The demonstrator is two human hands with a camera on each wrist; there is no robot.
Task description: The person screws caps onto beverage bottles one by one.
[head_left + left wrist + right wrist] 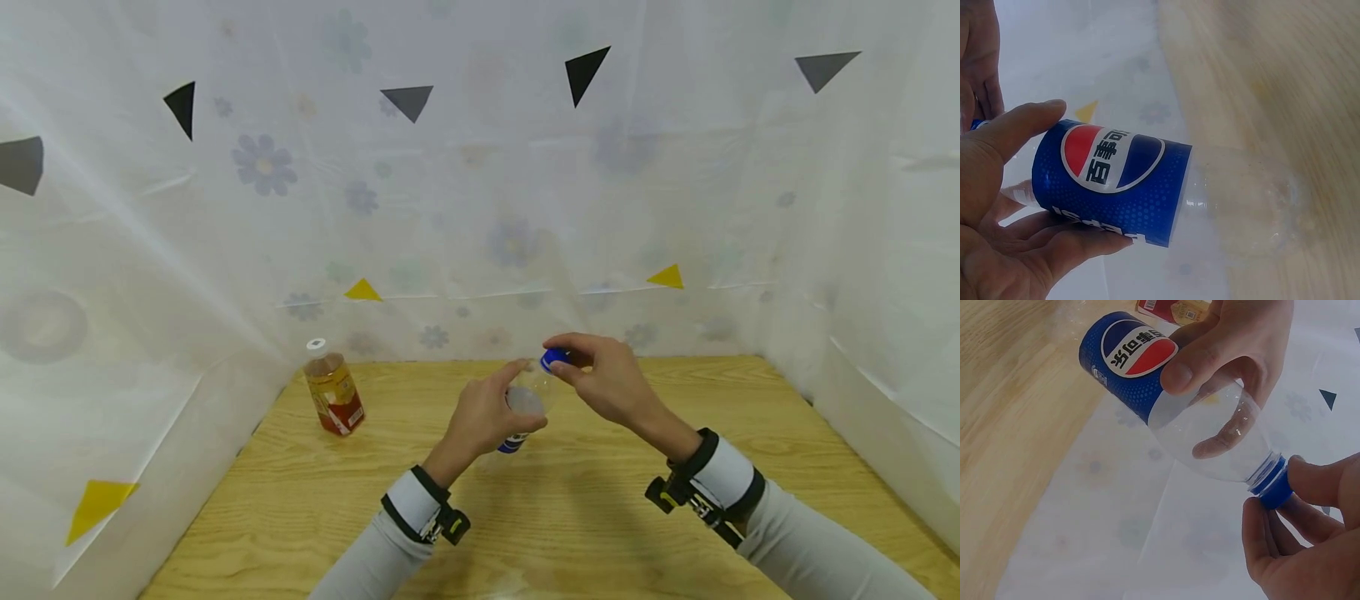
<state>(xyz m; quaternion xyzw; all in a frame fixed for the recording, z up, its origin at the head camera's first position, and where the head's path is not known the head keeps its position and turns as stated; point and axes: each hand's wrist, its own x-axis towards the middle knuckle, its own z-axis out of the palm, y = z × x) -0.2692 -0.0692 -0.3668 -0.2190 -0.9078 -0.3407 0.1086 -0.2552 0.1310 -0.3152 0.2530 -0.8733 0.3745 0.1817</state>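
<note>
Curtain (465, 192): soft, diffuse light, pale streaks at left
Desk (300, 508): faint soft-edged shadows, slight glare at the near edge
Clear bottle (1169, 403): small glints
Left wrist view: hazy, wood grain blurred
Right wrist view: crisper, muted

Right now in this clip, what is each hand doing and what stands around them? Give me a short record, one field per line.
left hand: grips the clear bottle
right hand: pinches the blue cap
clear bottle: tilted, blue label around it, neck toward the right hand
blue cap: at the bottle's mouth; whether it is loose cannot be told
second bottle: white-capped, upright on the table, off to the left
backdrop: pale flowered curtain
</note>
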